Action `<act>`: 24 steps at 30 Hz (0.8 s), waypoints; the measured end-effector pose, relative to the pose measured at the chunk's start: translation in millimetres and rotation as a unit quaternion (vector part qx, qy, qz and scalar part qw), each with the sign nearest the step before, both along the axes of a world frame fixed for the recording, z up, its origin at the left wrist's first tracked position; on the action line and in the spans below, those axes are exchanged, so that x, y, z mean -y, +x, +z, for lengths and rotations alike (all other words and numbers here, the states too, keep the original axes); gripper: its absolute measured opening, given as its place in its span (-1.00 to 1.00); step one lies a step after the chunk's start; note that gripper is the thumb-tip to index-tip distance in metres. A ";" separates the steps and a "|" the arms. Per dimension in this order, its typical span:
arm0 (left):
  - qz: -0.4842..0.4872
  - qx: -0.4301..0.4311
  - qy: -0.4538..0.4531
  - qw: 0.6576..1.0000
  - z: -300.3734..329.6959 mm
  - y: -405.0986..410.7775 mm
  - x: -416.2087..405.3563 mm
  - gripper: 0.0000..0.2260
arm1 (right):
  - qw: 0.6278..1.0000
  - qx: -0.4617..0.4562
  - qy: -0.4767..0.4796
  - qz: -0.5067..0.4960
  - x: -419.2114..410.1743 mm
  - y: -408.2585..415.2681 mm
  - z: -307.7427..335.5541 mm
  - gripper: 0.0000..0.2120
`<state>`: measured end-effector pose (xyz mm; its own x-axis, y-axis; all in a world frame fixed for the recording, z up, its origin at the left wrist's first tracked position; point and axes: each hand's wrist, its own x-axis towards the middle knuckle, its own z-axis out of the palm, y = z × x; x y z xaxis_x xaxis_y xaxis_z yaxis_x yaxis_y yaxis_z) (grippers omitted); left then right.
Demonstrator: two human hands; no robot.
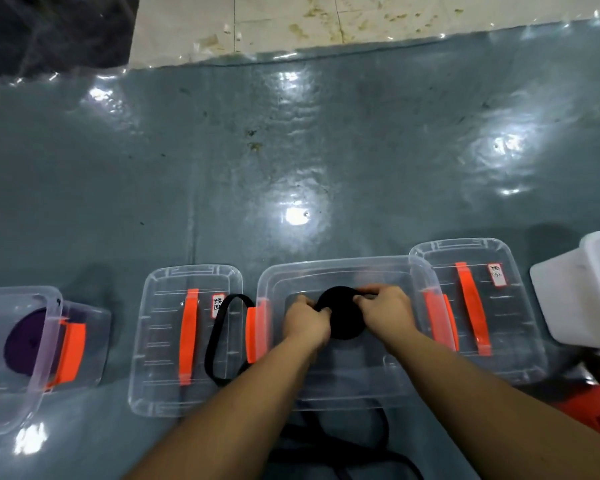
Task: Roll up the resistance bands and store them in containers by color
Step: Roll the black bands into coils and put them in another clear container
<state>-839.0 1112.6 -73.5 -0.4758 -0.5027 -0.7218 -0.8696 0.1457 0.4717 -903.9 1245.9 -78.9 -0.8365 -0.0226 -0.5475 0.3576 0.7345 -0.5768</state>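
Observation:
A black resistance band is wound into a round roll [342,315] over the open clear container [343,268] in the middle. My left hand [305,322] grips the roll's left edge and my right hand [387,311] pinches its upper right edge. The band's loose tail [219,337] loops left across a clear lid and trails back under my arms toward me. At the far left, a purple roll [23,341] lies inside another clear container [45,344].
Two clear lids with orange handles lie flat: one [187,337] left of the middle container, one [478,306] to its right. A white box [582,292] stands at the right edge. Grey plastic-covered floor stretches ahead; tiled floor lies beyond it.

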 end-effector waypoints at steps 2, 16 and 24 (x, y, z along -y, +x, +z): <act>0.008 -0.006 0.009 1.000 -2.0 0.8 1.1 -0.83 | 1.000 0.004 -0.007 -0.011 2.8 -0.5 -1.8 -0.83; 0.026 0.033 -0.018 0.999 -4.2 -1.3 -3.7 -0.56 | 0.999 0.013 0.011 -0.052 5.9 -3.6 -6.4 -0.78; 0.031 0.060 0.041 0.997 0.5 -6.1 -0.7 -0.68 | 0.994 0.072 0.082 0.008 5.5 -4.5 11.9 -0.72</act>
<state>-845.1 1113.3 -73.0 -0.3537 -0.4653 -0.8114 -0.9263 0.0540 0.3728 -908.4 1240.4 -66.9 -0.7499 0.0648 -0.6583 0.4154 0.8207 -0.3924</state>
